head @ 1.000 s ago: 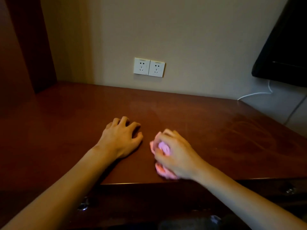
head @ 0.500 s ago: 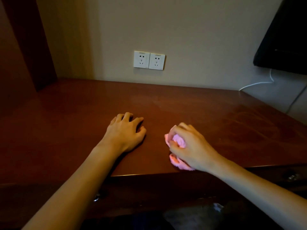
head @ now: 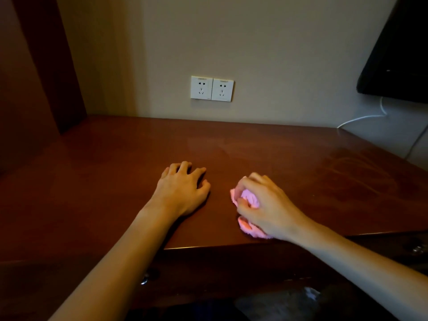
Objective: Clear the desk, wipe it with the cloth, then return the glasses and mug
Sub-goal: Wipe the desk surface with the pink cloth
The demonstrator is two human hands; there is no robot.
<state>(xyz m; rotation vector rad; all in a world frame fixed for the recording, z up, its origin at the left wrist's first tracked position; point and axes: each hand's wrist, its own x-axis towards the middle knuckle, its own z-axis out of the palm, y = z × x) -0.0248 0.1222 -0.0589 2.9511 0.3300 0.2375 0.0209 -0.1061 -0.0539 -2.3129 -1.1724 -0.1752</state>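
My right hand [head: 266, 205] grips a bunched pink cloth [head: 249, 200] and holds it down on the dark wooden desk [head: 115, 172], close to the front edge. Part of the cloth sticks out under my palm, and the rest is hidden by my fingers. My left hand [head: 183, 188] rests on the desk just left of the cloth, palm down with its fingers bent, holding nothing. No glasses or mug show in this view.
A double wall socket [head: 212, 88] sits above the desk's back edge. A dark screen [head: 398, 59] hangs at the upper right with a white cable [head: 361, 118] below it. A tall wooden panel [head: 34, 66] bounds the left side. A drawer knob [head: 144, 279] shows under the front edge.
My right hand has slid the cloth to the right along the front of the desk. My left hand has stayed in place. The view has tilted slightly.
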